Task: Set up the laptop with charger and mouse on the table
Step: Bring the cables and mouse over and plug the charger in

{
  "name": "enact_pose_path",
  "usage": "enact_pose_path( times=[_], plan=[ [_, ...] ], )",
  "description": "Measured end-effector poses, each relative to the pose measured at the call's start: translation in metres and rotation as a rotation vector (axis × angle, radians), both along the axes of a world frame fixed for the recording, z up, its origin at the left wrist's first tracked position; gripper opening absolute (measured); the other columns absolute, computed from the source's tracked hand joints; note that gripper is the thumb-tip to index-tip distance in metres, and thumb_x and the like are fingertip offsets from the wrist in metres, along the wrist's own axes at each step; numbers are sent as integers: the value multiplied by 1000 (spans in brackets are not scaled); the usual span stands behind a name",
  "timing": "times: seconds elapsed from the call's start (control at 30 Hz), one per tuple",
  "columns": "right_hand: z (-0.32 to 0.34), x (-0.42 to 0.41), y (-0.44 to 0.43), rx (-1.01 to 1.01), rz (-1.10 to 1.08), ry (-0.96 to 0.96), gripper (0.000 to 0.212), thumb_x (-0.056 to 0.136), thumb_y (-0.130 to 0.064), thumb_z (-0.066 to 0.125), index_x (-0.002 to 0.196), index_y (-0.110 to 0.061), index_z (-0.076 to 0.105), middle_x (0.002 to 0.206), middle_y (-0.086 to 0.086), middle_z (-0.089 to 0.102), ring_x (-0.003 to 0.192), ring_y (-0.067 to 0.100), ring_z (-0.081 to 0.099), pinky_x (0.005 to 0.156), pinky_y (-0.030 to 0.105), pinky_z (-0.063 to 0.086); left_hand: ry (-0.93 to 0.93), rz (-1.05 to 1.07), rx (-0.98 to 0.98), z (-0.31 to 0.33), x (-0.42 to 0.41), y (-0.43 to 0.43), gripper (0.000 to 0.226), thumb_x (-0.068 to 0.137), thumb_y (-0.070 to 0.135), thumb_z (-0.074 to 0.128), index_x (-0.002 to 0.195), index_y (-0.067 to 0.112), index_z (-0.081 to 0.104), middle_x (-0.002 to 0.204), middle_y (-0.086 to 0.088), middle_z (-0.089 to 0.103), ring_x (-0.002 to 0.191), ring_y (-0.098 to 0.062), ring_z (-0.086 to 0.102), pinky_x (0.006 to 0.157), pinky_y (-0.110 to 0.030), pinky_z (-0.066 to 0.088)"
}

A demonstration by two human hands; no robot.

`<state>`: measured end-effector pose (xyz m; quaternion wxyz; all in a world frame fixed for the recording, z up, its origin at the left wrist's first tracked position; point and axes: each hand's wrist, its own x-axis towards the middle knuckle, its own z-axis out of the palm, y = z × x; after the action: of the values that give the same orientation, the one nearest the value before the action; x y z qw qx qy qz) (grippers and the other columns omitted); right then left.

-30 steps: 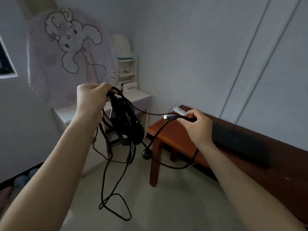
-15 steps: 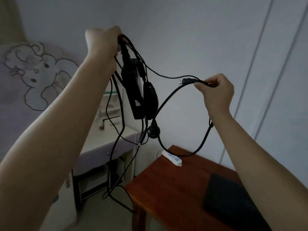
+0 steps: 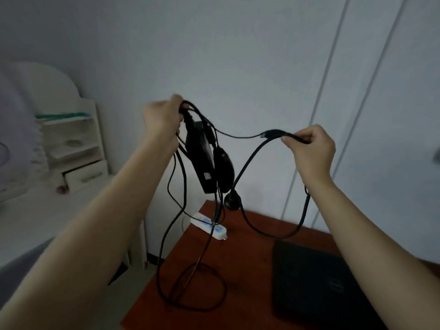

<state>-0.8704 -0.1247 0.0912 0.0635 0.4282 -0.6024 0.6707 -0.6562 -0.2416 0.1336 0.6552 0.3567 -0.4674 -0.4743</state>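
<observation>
Charger and mouse, tangled, held up over the table's far left corner.

Left hand is fisted round the top of the black cable bundle. The charger brick hangs below it, long axis near vertical, label end down. The mouse hangs lengthwise just right of the brick. Right hand pinches a thick cable by its plug end, which points left. Slack loops lie on the table's left edge, crossing the white power strip at the far left corner. Closed black laptop lies flat toward the right side. White shelf unit stands beyond the left edge.
</observation>
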Motion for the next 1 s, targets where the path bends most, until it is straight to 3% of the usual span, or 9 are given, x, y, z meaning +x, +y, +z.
enact_pose_path(
  times=[0.13, 0.5, 0.6, 0.73, 0.87, 1.0],
  plan=[
    [-52, -20, -23, 69, -63, -52, 31, 72, -11, 76, 63, -26, 51, 66, -11, 55, 55, -10, 51, 57, 6, 40, 4, -158, 108, -63, -23, -45, 33, 86, 20, 56, 55, 11, 58, 31, 8, 37, 29, -7, 24, 35, -17, 19],
    [-194, -35, -33, 327, -253, -256, 33, 69, -4, 77, 61, -26, 53, 65, -8, 57, 58, -9, 52, 60, 8, 39, 87, -332, 385, -218, -44, -75, 33, 89, 12, 53, 57, 8, 50, 32, 8, 29, 29, -6, 22, 35, -12, 19],
    [-222, -31, -27, 390, -256, -300, 33, 70, -3, 76, 61, -25, 53, 65, -7, 56, 60, -1, 52, 62, 13, 41, 121, -330, 516, -255, -38, -64, 46, 91, 13, 51, 45, 15, 52, 31, 9, 34, 28, -4, 27, 33, -12, 22],
    [-245, -26, -25, 457, -217, -366, 31, 71, -3, 76, 62, -23, 54, 65, -4, 55, 63, 7, 50, 65, 21, 41, 238, -311, 677, -282, -21, -51, 31, 94, 17, 47, 65, 8, 52, 38, 5, 50, 30, -5, 43, 32, -13, 35],
    [-255, -18, -31, 544, -136, -346, 27, 72, -5, 76, 63, -22, 56, 67, -3, 56, 65, 9, 52, 65, 20, 41, 295, -238, 781, -304, -4, -42, 31, 95, 18, 44, 65, 11, 46, 36, 5, 41, 28, -4, 34, 30, -13, 28],
    [-265, -7, -36, 667, -37, -304, 24, 72, -10, 75, 65, -22, 57, 69, -6, 57, 68, 7, 53, 64, 20, 42, 316, -175, 804, -324, 14, -23, 34, 97, 15, 38, 63, 13, 40, 31, 3, 44, 25, -3, 39, 29, -11, 32]
  ],
)
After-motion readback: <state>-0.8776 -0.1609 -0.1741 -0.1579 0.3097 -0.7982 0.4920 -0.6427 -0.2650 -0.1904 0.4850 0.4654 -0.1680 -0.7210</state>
